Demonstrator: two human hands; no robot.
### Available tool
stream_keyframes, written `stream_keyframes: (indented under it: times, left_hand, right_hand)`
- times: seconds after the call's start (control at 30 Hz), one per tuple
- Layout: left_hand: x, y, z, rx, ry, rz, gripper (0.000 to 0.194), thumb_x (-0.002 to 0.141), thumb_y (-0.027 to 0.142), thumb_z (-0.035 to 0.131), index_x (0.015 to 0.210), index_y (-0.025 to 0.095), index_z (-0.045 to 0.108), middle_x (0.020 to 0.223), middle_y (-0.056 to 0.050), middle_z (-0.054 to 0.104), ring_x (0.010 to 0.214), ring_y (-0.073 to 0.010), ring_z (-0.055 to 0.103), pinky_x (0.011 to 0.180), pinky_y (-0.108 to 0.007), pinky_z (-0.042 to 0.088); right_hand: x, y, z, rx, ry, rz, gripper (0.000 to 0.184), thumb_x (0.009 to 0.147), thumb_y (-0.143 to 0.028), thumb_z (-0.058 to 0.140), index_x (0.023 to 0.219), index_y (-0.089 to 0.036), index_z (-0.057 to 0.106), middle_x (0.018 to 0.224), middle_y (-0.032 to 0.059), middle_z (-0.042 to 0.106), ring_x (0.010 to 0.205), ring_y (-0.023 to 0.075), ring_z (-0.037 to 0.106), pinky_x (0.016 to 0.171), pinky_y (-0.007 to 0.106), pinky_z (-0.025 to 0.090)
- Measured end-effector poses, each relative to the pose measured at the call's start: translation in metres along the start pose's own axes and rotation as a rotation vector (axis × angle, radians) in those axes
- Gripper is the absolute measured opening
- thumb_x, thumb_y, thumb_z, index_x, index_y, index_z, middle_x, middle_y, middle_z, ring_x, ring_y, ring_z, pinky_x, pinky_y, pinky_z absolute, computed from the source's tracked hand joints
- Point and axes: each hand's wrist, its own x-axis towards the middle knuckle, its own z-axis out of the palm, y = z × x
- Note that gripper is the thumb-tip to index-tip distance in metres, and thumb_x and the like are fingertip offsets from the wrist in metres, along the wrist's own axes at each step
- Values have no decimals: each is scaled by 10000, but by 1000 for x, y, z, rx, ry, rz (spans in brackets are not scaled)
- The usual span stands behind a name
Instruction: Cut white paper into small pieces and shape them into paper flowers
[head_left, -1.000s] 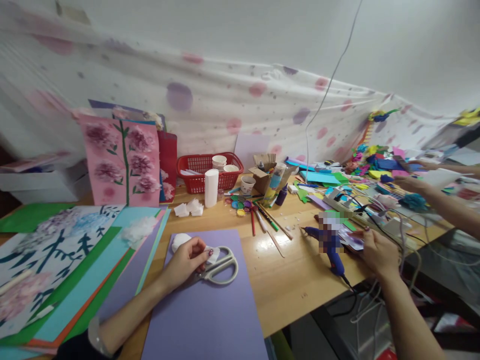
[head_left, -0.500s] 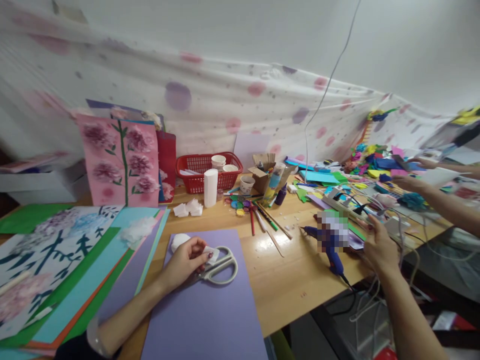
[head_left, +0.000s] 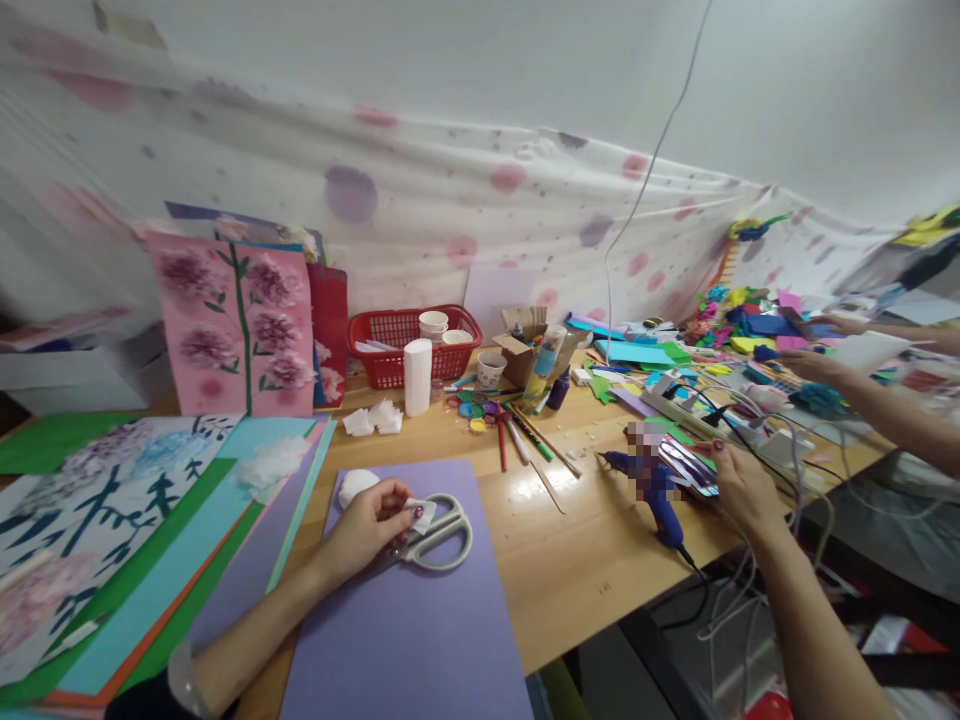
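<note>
My left hand [head_left: 373, 527] is closed on a small folded piece of white paper [head_left: 422, 514], pinched between thumb and fingers. Beneath and beside it lie scissors [head_left: 441, 553] with off-white handles, their blades partly hidden by the hand. A white roll or wad [head_left: 358, 487] rests behind the knuckles on a purple sheet [head_left: 420, 650]. My right hand [head_left: 746, 490] reaches to the right, its fingers stretched at the edge of a shiny, flat, phone-like object [head_left: 694, 468], partly blurred out. In front of that lies a blue glue gun [head_left: 664, 510].
Behind stand a red basket [head_left: 382, 365] with paper cups, a white paper roll [head_left: 418, 377] and a small cardboard box [head_left: 520, 355]. Pens and brushes [head_left: 517, 435] lie mid-table. Coloured sheets [head_left: 172, 560] fill the left. A power strip [head_left: 701, 415] with cables and another person's arms [head_left: 862, 385] are at right.
My right hand lifted off the phone-like object's edge with fingers raised, then came back down to it; the object's shiny surface looks different. My left hand stays put with the paper.
</note>
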Motion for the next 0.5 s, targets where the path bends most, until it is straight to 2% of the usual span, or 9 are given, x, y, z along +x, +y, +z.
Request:
stream_keyframes:
  times: [0.23, 0.4, 0.5]
  left_hand:
    - [1, -2, 0, -6, -17, 7, 267, 688, 394, 633, 765, 176, 499, 609, 42, 552, 498, -98, 493, 500, -220, 376]
    - [2, -5, -1, 13, -13, 16, 260, 700, 394, 628, 770, 178, 501, 630, 38, 563, 515, -101, 503, 507, -218, 378]
    - [2, -5, -1, 27, -13, 14, 269, 695, 403, 628, 775, 179, 503, 637, 32, 563, 521, -105, 508, 507, -219, 378]
  right_hand:
    - [9, 1, 2, 8, -37, -4, 484, 877, -336, 207, 879, -126, 643, 1008, 190, 640, 975, 285, 562, 820, 349, 410]
    - [20, -5, 2, 39, -87, -19, 449, 874, -345, 237, 892, -162, 647, 1039, 133, 659, 1004, 256, 570, 859, 327, 409]
    - [23, -8, 0, 26, -60, 10, 409, 853, -358, 286, 880, -175, 650, 998, 123, 669, 963, 281, 581, 831, 358, 421]
